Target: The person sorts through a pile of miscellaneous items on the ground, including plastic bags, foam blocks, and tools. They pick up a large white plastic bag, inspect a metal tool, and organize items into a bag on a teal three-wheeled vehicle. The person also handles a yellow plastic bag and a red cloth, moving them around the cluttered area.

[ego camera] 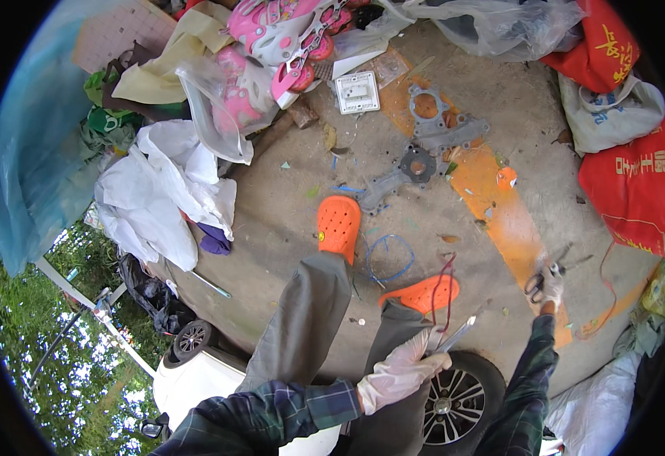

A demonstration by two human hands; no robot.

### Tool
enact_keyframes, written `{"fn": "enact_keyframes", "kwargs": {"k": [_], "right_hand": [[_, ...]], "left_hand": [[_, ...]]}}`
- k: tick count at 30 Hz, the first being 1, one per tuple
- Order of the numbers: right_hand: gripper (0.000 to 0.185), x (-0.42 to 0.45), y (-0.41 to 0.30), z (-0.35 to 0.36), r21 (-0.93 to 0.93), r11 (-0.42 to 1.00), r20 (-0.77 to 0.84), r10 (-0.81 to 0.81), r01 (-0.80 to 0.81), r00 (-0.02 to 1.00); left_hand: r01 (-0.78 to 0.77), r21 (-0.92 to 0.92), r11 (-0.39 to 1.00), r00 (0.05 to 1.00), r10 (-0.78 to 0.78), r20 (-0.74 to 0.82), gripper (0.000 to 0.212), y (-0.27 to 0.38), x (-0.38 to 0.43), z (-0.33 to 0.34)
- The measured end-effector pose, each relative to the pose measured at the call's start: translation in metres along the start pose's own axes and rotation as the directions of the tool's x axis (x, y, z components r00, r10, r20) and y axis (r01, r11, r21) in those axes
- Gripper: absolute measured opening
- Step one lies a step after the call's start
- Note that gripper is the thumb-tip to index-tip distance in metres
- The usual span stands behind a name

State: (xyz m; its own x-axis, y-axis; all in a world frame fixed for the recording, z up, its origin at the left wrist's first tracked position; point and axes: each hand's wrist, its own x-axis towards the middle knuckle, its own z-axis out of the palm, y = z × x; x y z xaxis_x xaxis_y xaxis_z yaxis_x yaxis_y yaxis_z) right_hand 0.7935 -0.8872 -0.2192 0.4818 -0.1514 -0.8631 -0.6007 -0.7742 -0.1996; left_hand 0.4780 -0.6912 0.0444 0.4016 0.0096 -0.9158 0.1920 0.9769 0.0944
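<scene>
My left hand (403, 373), in a whitish glove, grips a slim shiny pointed object (459, 333) above my right trouser leg. A dark red cord (441, 285) loops up from beside its fingers. At the right, my right hand (552, 288), also gloved, reaches low to the concrete floor and holds dark-handled scissors (534, 286); thin blades or tool tips stick out past its fingers, too blurred to tell apart. Grey metal cast brackets (381, 191) with round openings lie ahead of my feet, partly over an orange painted stripe (497, 214). A blue cord ring (390, 257) lies between my orange clogs (339, 225).
Pink-and-white inline skates (269, 40), a white switch plate (357, 92) and plastic bags (155, 188) lie ahead and left. Red bags (631, 188) and a white bag (611, 111) line the right. A car wheel (457, 399) is close by my right leg.
</scene>
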Motion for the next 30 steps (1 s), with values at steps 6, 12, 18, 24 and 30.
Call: {"fn": "enact_keyframes", "kwargs": {"k": [6,12,18,24,30], "right_hand": [[0.019,-0.155,0.017,0.1,-0.198,0.824,0.29,-0.469,0.531,0.835],[0.041,-0.251,-0.035,0.243,-0.165,0.506,0.677,-0.566,0.847,0.47],[0.033,-0.23,-0.127,0.371,-0.261,0.625,0.691,-0.411,0.736,0.594],[0.064,-0.249,-0.118,0.336,-0.014,0.753,0.465,-0.577,0.658,0.671],[0.057,-0.428,-0.078,0.195,0.04,0.998,0.715,-0.066,0.054,0.696]], "left_hand": [[-0.116,-0.033,0.993,0.992,0.114,-0.06,0.013,0.02,0.007,-0.015],[-0.315,-0.291,0.903,0.933,0.239,-0.268,0.01,0.067,-0.005,-0.04],[-0.352,-0.307,0.884,0.908,0.243,-0.341,0.009,0.092,-0.011,-0.074],[-0.384,-0.306,0.871,0.902,0.282,-0.328,0.014,0.086,-0.015,-0.102],[-0.32,-0.422,0.848,0.947,0.282,-0.153,0.014,0.051,-0.054,-0.111]]}}
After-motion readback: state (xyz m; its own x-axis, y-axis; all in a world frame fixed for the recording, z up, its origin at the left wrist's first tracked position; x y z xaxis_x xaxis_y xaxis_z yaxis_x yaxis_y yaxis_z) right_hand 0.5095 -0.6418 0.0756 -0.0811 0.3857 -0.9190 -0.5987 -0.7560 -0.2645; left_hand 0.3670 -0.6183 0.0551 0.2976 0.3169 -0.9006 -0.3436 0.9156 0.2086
